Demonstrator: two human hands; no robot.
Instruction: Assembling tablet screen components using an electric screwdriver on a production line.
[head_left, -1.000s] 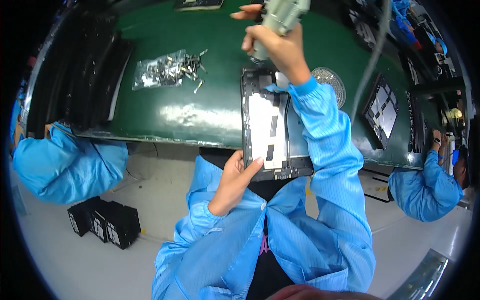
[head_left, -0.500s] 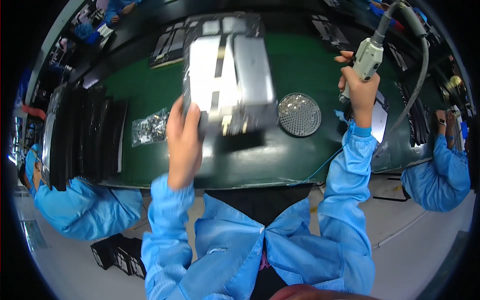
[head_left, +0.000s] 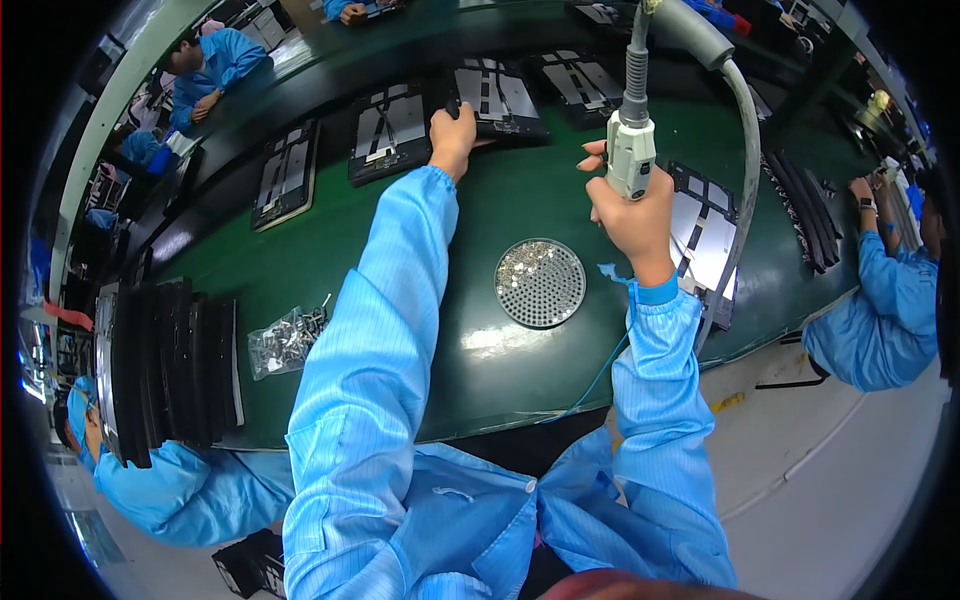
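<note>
My left hand (head_left: pixel 453 140) is closed on the near left corner of an opened tablet (head_left: pixel 492 93), whose silver battery cells and black frame face up. That tablet is at the far side of the green table, among others like it. In my right hand (head_left: pixel 636 222) is a pale electric screwdriver (head_left: pixel 631 152), gripped around its body; its tip is hidden. A round dish (head_left: pixel 541 284) of small screws, its floor dotted with holes, sits between my forearms. Another opened tablet (head_left: pixel 703 232) lies to the right of my right hand, partly behind the cable.
Upright black panels (head_left: pixel 170 365) stand in a row at left, near a clear bag of small metal parts (head_left: pixel 287 341). More opened tablets (head_left: pixel 392 128) line the far side. The screwdriver's thick grey cable (head_left: pixel 748 150) hangs at right. Co-workers in blue sit around.
My left hand has carried the tablet from in front of me to the far side of the table. The right hand has shifted left with the screwdriver, now held more upright.
</note>
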